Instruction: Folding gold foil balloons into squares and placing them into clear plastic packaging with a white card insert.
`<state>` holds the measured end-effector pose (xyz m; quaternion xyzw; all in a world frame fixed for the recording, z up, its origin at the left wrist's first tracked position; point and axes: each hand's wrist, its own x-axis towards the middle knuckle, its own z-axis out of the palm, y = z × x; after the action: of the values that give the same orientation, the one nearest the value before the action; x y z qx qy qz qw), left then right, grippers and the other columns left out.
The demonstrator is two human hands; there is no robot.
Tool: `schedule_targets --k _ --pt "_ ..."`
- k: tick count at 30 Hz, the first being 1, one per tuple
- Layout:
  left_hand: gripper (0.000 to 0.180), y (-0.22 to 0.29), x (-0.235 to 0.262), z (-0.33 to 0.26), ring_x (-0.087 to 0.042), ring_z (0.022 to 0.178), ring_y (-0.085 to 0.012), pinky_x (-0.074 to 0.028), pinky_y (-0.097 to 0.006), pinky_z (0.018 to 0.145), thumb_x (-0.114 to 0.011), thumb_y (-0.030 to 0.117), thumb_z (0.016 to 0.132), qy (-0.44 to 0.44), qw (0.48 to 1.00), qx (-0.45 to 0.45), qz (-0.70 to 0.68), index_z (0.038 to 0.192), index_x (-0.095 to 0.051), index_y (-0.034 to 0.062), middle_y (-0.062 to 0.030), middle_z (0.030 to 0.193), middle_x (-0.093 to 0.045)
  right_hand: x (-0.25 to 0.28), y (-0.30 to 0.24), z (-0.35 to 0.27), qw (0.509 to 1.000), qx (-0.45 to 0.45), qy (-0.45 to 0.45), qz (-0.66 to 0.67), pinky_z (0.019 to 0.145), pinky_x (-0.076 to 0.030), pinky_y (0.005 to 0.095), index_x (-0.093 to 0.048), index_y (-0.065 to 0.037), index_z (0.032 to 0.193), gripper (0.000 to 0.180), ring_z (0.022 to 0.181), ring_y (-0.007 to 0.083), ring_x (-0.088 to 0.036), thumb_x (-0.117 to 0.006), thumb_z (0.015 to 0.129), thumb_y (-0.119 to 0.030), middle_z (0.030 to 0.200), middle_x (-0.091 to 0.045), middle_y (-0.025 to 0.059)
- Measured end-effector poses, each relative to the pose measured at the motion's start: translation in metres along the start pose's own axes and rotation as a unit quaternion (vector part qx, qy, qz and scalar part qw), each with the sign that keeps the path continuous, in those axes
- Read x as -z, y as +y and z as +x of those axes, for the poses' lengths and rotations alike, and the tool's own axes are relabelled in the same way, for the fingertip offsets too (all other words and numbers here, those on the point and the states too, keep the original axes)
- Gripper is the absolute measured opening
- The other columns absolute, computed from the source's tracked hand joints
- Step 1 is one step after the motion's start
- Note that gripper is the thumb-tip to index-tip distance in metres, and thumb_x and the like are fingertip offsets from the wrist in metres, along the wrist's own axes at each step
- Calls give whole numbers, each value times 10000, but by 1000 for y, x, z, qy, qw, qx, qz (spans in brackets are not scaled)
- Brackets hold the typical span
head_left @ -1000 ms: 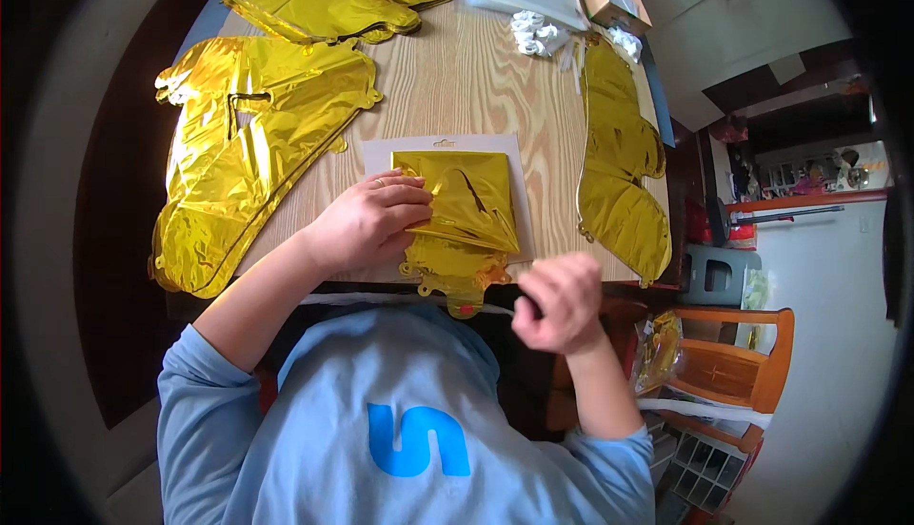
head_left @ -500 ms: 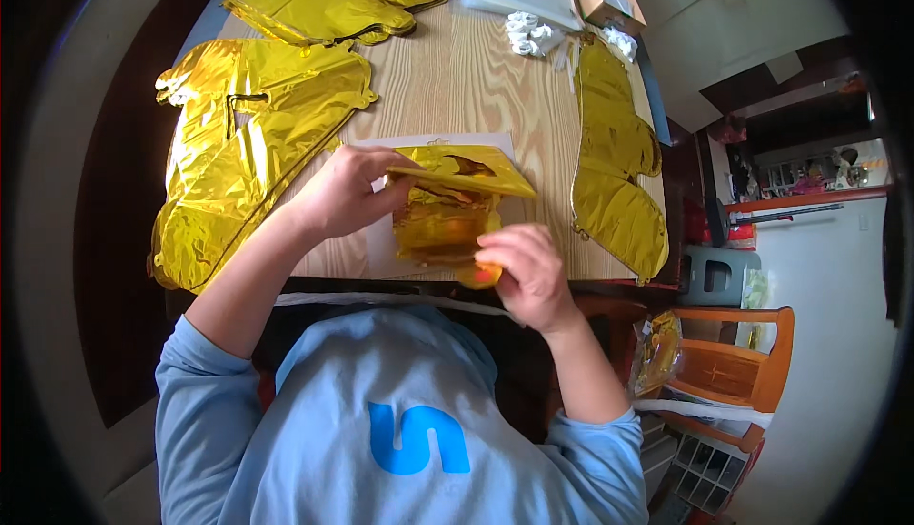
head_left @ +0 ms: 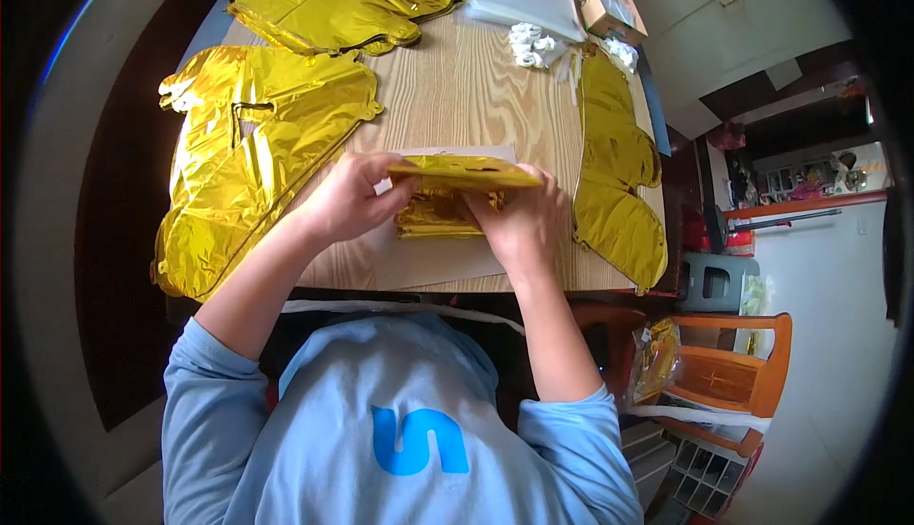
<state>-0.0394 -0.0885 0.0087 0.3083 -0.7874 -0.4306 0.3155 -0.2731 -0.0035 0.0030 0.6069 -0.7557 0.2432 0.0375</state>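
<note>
Since half a second before, the person's right hand [head_left: 526, 225] had gone from the loose near end of the folded gold foil [head_left: 466, 172] up to its right side, and the tail with the red spot no longer hung at the table's near edge. The left hand [head_left: 357, 197] had kept to the left corner, thumb and fingers pinching the raised upper layer.

From where I stood, that raised layer spanned the gap between the two hands, its long edge running left to right, tipped up over the lower layers [head_left: 433, 227]. Those lay flat on a pale card [head_left: 428, 268] near the front of the wooden table [head_left: 457, 87], right of the left fingertips. The right hand was the nearer to the fold's open mouth: its thumb reached in under the raised layer, its other fingers curled about the right end. Whether they gripped there or merely pressed, I couldn't tell.
</note>
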Motion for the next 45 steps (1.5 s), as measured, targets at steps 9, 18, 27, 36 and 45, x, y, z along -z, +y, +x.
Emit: schedule_targets --k 9,18,27,36,45 --pt "339 -10 -11 -13 -674 1143 -337 -503 -480 1060 -714 35 769 -70 979 -159 107 1107 -692 29 -140 1151 -719 23 73 35 988 13 -24 149 894 -522 390 -710 -24 1091 191 1005 340 -668 -645 914 -56 1066 -691 155" --pt "385 -12 -9 -14 -656 1190 -328 -455 -528 1108 -754 81 740 -89 968 -186 140 1116 -685 36 -119 1178 -715 -55 98 205 997 57 5 52 840 -546 432 -737 -85 990 163 951 334 -676 -666 884 -187 1044 -682 136" --pt "393 -15 -8 -17 -652 1207 -314 -451 -527 1116 -754 77 749 -84 968 -184 149 1134 -687 38 -110 1202 -711 -68 98 217 1000 -13 0 -3 850 -532 454 -735 -89 926 170 972 353 -670 -636 885 -222 1026 -691 146" --pt "347 -15 -9 -14 -660 1189 -329 -466 -507 1104 -712 38 766 -79 980 -155 93 1111 -681 31 -127 1173 -717 61 83 79 919 -43 -94 380 625 -418 231 -688 5 908 107 685 52 -513 -710 900 -99 749 -603 -28" --pt "259 6 4 -4 -734 1029 -301 -565 -375 933 -653 12 874 -49 998 8 29 1124 -719 24 -159 1093 -750 73 1 -22 942 322 -78 59 587 -441 356 -690 -52 1110 314 605 225 -566 -741 801 -73 704 -531 43"
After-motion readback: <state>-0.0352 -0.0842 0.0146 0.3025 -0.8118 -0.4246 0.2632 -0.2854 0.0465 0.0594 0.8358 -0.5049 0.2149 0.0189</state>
